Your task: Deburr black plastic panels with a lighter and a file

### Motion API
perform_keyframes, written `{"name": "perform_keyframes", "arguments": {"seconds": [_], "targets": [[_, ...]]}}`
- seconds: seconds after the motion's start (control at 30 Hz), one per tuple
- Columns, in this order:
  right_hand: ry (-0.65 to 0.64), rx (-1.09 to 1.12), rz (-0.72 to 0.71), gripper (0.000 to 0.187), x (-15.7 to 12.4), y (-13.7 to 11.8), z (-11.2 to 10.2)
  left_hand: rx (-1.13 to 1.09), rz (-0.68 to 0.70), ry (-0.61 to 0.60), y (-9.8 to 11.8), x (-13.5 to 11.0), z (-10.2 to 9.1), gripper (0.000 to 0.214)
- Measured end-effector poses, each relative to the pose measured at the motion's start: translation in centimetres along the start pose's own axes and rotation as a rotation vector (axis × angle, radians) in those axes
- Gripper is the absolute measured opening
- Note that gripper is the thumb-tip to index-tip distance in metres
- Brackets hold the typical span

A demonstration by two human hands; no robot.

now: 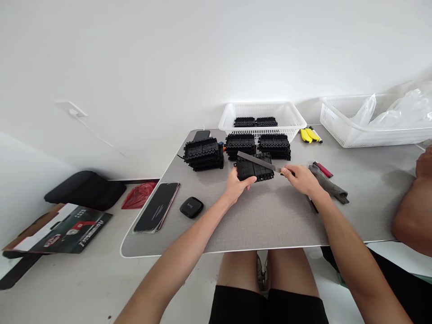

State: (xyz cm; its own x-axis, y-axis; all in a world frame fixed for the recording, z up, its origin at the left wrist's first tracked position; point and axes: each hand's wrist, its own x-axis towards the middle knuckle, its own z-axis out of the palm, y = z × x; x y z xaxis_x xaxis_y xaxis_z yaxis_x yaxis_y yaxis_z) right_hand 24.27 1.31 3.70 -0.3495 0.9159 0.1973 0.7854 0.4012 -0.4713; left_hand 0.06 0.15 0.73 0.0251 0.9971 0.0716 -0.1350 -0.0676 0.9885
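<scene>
My left hand [236, 185] is closed on the lower left edge of a black ribbed plastic part [251, 170], thumb on top, lifted and tilted towards me. In my right hand [302, 179] is a flat file [258, 161], gripped by its handle, which the fingers mostly hide. Its long grey blade lies slantwise over the face of the plastic part. Just beyond stand two stacks of similar black parts, a middle stack [240, 145] and a right stack [274, 146]. Another stack [202, 153] leans to the left.
A white basket [297, 119] with black parts stands against the wall; another basket [340, 130] holds clear plastic bags. Yellow-handled tools [307, 135], a grey cloth [329, 183] and a red object [323, 169] lie to the right. Left are a phone [157, 207] and black case [191, 207]. Another person's arm [413, 207] rests at right.
</scene>
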Motion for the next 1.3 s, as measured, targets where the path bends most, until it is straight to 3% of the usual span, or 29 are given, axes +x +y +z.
{"name": "perform_keyframes", "arguments": {"seconds": [1.03, 1.3], "targets": [[-0.068, 0.023, -0.022, 0.046, 0.0, -0.1, -0.1, 0.069, 0.021, 0.003, 0.0, 0.0, -0.2, 0.051], [0.026, -0.033, 0.004, 0.046, 0.0, 0.9, -0.4, 0.022, 0.005, -0.004, -0.3, 0.3, -0.4, 0.051]]}}
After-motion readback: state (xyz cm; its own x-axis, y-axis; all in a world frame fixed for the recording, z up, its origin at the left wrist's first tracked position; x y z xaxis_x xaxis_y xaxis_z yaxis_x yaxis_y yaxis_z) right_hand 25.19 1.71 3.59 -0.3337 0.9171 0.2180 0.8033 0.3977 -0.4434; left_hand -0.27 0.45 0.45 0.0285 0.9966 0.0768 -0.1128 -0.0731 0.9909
